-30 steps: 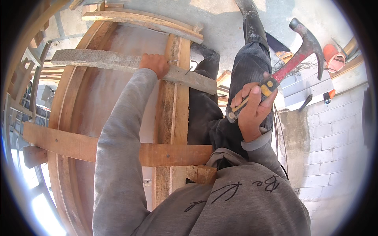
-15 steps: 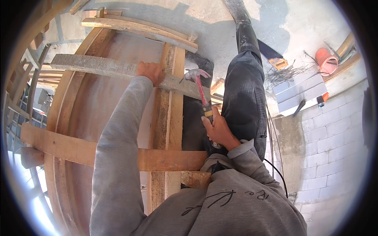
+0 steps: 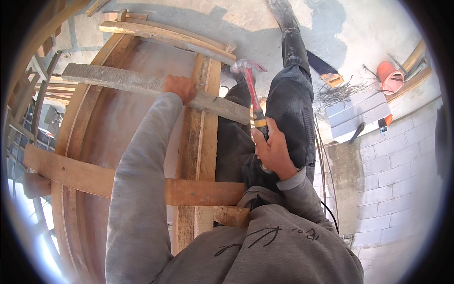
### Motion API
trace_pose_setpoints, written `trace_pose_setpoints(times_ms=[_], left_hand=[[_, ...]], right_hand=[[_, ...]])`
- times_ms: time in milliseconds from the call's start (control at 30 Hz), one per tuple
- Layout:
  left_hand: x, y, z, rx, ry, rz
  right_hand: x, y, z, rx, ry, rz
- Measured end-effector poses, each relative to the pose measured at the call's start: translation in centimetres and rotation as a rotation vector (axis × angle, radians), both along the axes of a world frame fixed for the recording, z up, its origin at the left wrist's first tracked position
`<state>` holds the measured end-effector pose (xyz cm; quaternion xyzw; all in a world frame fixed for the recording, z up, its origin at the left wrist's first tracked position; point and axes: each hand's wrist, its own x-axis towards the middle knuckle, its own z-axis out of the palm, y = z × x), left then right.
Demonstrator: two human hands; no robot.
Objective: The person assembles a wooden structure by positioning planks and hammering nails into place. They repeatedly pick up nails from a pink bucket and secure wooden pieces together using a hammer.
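Observation:
My left hand is closed in a fist on top of a rough grey wooden plank. From its thumb side sticks a thin nail. Another small nail appears to stand in the plank, right of the fist. My right hand is wrapped round the grip of a claw hammer with a red shaft and a black and yellow handle. The hammer's head is raised beyond the plank's right end, apart from it. The plank lies across a long wooden formwork frame.
A brown board crosses the frame close to me; another timber crosses its far end. On the floor at right lie a handsaw, a tangle of wires and an orange bucket. A block wall stands at right.
My right hand has shifted slightly right and away from me, swinging the hammer's head up and away from the plank. The left fist stays on the plank.

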<state>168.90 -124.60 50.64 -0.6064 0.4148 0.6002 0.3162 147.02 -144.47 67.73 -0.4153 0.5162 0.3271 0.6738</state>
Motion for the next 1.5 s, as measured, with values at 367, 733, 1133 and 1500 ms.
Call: trace_pose_setpoints(times_ms=[367,733,1133,1500], left_hand=[[-1.8,1.2,0.2,-0.019,0.016,0.023],[-1.0,-0.1,0.0,-0.048,0.002,0.04],[-1.2,0.4,-0.5,-0.107,-0.013,0.05],[-0.1,1.1,-0.7,-0.246,-0.091,0.384]], right_hand=[[-3.2,3.8,1.5,0.11,0.13,-0.094],[-2.1,4.2,0.3,-0.078,-0.14,0.102],[-2.5,4.5,1.3,0.253,0.139,0.024],[-2.4,5.6,1.4,0.184,0.08,-0.082]])
